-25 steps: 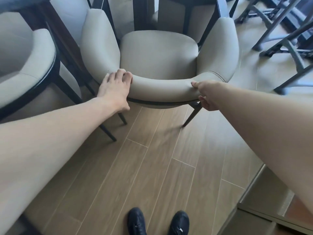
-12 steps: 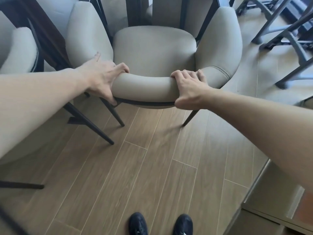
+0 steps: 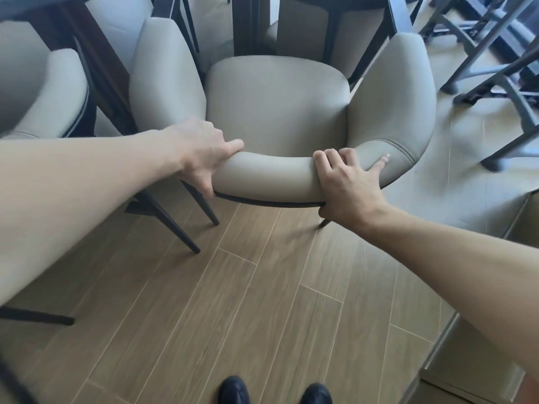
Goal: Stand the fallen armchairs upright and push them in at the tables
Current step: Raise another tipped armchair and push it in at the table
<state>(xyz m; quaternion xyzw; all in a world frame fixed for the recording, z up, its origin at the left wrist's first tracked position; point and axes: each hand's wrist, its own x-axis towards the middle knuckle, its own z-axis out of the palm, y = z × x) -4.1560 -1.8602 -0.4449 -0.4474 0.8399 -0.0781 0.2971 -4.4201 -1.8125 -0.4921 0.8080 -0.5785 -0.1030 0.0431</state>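
Armchair (image 3: 277, 103), beige and padded, stands upright on its dark legs at the centre of the view, its seat pointing toward 12 o'clock and its curved backrest nearest the person. Its front edge sits close to the dark table base (image 3: 245, 24) at 12 o'clock, with the two padded arms reaching up on either side toward 11 and 1 o'clock. The left hand (image 3: 201, 153) comes in from 9 o'clock and grips the backrest rail at its left end, fingers curled over the top and thumb hooked under the dark lower trim. The right hand (image 3: 347, 182) comes in from 4 o'clock and grips the same rail toward its right end, fingers wrapped over the top edge, thumb under the trim, and one finger stretched out along the padding toward 2 o'clock. A second armchair (image 3: 43, 91) of the same kind stands at 10 o'clock, just beside the first, with a dark wooden table leg (image 3: 96, 62) between them. Grey metal chair frames (image 3: 495, 62) crowd the 2 o'clock corner, well apart from the held chair. The wood-plank floor (image 3: 233, 301) fills the lower half, and the tips of two black shoes (image 3: 233, 392) show at 6 o'clock.
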